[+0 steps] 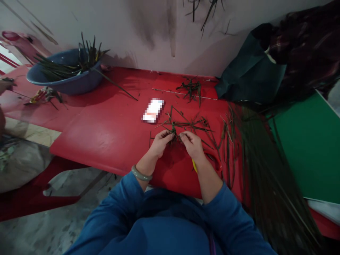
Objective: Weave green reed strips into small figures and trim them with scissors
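Close in front of my body, my left hand [161,141] pinches a small dark-green piece of knotted leaf strips [173,130]. From the other side my right hand [191,142] is closed too, its thumb and finger pressed together on the loose strips of that same piece. Fingertips hide part of the knot. Under my right forearm lies a tool with a red loop handle [218,163] and a yellow part, probably scissors, mostly covered. Cut leaf strips [191,124] are scattered just beyond my hands.
A phone [153,110] lies on the red table [106,124]. A blue basin [66,85] of long leaves stands back left. Beside the wall is a leaf pile [191,88]; long leaves [268,170] and a green board [310,148] lie right. Part of another person's hand [5,85] shows far left.
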`<move>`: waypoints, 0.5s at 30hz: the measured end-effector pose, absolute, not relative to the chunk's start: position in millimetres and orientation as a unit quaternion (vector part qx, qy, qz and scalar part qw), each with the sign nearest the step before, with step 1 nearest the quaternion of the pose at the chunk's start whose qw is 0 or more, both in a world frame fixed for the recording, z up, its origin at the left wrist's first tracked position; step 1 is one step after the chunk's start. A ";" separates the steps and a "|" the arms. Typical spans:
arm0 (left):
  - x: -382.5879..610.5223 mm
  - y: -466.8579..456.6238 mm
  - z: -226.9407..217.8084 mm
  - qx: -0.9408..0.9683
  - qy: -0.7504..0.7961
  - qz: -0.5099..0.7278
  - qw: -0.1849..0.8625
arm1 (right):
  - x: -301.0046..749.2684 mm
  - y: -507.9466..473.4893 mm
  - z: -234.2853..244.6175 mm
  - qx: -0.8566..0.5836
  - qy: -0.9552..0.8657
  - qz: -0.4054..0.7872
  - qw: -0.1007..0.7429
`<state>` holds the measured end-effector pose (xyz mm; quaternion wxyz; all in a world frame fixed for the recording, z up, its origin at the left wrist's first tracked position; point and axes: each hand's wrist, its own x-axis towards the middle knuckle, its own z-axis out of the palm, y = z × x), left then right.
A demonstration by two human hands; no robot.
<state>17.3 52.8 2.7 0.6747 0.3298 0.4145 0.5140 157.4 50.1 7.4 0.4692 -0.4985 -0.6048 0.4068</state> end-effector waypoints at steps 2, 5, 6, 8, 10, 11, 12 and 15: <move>16.2 53.0 1.5 0.326 0.413 0.503 0.686 | 158.8 52.3 6.1 -0.503 -0.581 0.411 0.490; 15.7 53.4 0.0 0.325 0.402 0.496 0.698 | 159.3 55.1 3.0 -0.498 -0.587 0.444 0.459; 15.8 53.7 -0.4 0.326 0.398 0.498 0.698 | 159.1 55.5 2.0 -0.493 -0.594 0.460 0.439; 16.1 54.1 -0.7 0.328 0.398 0.505 0.692 | 158.5 55.8 0.4 -0.490 -0.600 0.476 0.415; 16.4 54.2 -0.2 0.334 0.403 0.505 0.687 | 158.1 55.7 -0.4 -0.492 -0.593 0.480 0.419; 16.5 54.2 0.4 0.337 0.405 0.501 0.687 | 158.1 55.7 -0.4 -0.492 -0.588 0.482 0.424; 16.6 54.0 1.1 0.340 0.408 0.496 0.687 | 158.1 55.8 -0.2 -0.491 -0.582 0.486 0.429; 17.0 53.1 3.4 0.349 0.420 0.476 0.689 | 158.3 56.2 1.1 -0.497 -0.565 0.498 0.431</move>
